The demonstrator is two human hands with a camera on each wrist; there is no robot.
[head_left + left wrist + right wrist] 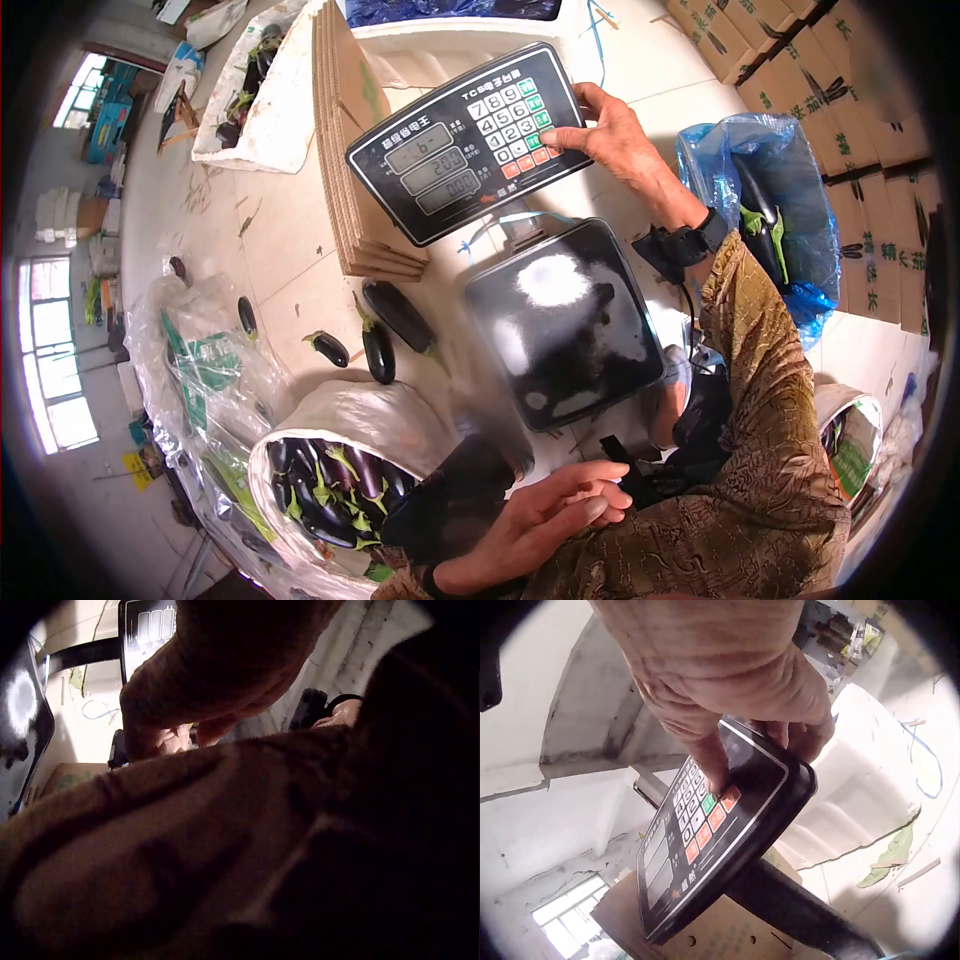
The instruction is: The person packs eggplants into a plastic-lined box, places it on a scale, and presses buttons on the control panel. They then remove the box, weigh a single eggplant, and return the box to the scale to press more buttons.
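Note:
A platform scale stands in front of me, its black display panel [468, 145] tilted up above the dark platform [565, 325]. My right hand [625, 150] grips the panel's right edge, fingers behind it, and the thumb [715, 769] presses a key near the green and orange buttons. Digits show in the panel's small windows. My left hand [550, 520] lies near my lap with the fingers loosely bent and nothing visible in it. In the left wrist view, a sleeve [150, 847] hides much of the scene.
A white sack of eggplants [335, 490] stands at the left, with loose eggplants [378, 350] on the floor beyond. Flattened cardboard [340, 150] stands behind the panel. To the right are a blue-lined container of eggplants [815, 230] and stacked cartons [870, 240].

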